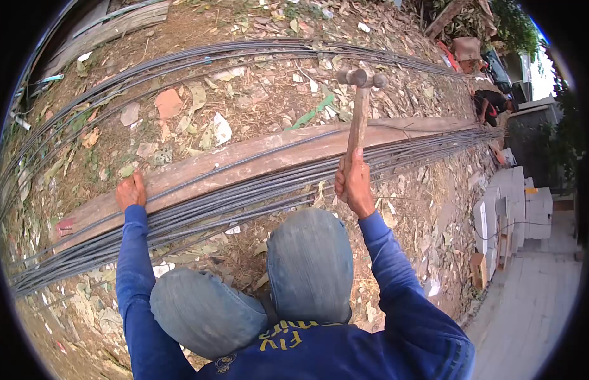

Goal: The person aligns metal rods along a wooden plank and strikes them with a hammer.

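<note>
My right hand (356,185) is wrapped round the wooden handle of a hammer (363,78), raised with its metal head up over the wooden plank. My left hand (131,191) lies at the plank's far edge, fingers curled round a single steel rebar (244,161); its grip is partly hidden. That rebar runs lengthwise on top of the long plank (199,180). A bundle of rebars (237,193) lies alongside the plank on my side, close in front of my bent knees.
More long rebars (244,47) curve across the littered ground beyond the plank. Another person (490,104) bends down near the far right end of the bars. Light grey blocks (497,209) are stacked at the right beside paving. Boards (111,31) lie at the upper left.
</note>
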`<control>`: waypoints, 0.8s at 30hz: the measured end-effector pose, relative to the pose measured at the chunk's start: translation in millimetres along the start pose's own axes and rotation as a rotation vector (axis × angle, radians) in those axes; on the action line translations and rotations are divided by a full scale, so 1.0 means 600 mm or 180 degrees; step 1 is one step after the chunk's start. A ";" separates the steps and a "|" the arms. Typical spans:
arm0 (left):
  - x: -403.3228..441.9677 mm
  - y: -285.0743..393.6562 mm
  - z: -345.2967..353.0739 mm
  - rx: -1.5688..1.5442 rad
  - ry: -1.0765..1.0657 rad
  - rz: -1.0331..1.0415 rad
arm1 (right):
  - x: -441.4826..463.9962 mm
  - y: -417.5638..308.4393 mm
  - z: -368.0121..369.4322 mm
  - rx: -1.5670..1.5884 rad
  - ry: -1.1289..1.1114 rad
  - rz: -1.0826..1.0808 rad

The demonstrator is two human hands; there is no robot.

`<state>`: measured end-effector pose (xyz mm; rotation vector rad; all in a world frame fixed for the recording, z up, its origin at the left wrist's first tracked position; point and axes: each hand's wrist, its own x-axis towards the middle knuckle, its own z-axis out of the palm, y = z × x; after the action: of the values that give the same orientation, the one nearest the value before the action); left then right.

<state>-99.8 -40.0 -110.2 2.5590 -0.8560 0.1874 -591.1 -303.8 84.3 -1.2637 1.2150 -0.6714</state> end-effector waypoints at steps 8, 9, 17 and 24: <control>-0.002 -0.011 0.008 0.0159 -0.0131 0.0005 | -0.021 0.264 -0.015 -0.2333 -0.0343 0.0283; 0.003 -0.011 0.005 0.0146 -0.0118 0.0011 | -0.031 0.252 -0.019 -0.2183 -0.0274 0.0377; -0.011 0.017 -0.037 -0.0220 -0.0157 0.0562 | -0.205 0.295 -0.205 -0.3452 0.0528 0.0147; -0.124 0.058 -0.092 -0.0047 -0.0417 0.1989 | -0.219 0.275 -0.229 -0.4325 0.0473 0.0037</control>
<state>-180.1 -0.4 -67.6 2.2280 -1.6788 0.1960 -794.1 -190.8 -12.8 -2.2972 1.8794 0.2091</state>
